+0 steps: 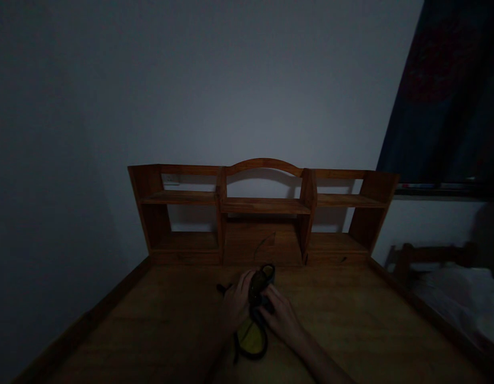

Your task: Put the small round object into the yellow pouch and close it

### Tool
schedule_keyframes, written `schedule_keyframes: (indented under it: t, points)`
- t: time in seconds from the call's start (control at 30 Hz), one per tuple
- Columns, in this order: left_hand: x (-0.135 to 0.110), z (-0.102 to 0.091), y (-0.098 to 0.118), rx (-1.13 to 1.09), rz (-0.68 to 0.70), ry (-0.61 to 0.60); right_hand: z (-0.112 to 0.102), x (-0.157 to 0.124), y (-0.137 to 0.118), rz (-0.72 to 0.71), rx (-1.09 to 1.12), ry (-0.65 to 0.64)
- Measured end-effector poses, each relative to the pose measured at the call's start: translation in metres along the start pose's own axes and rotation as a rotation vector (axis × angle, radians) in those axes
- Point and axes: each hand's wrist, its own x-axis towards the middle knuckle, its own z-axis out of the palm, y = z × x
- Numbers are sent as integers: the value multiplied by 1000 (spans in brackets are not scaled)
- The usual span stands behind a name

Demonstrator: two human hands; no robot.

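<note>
A black item with yellow inner faces (251,340) rests low in the middle of the wooden desk, its exact kind too dark to make out. One rounded, black-edged part lies toward me; a smaller yellow-lined part stands up at the far end. My left hand (237,303) is closed around its left side, fingers bent over the top. From the right, my right hand (282,314) grips its middle, thumb and fingers pinched together. A dark strap end (223,288) sticks out left of my left hand. A thin cord rises above the item.
Behind my hands stands a wooden shelf unit (266,205) with several compartments at the back of the desk (334,309). Raised wooden edges run along both sides. To the right are a dark curtain (438,96) and a pale cloth heap (462,298). The room is dim.
</note>
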Motion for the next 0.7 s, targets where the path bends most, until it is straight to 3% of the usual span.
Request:
schedule_keyframes:
  t: [0.7]
  points:
    - [4, 6, -14, -42, -46, 86, 4, -2, -5, -47, 59, -33]
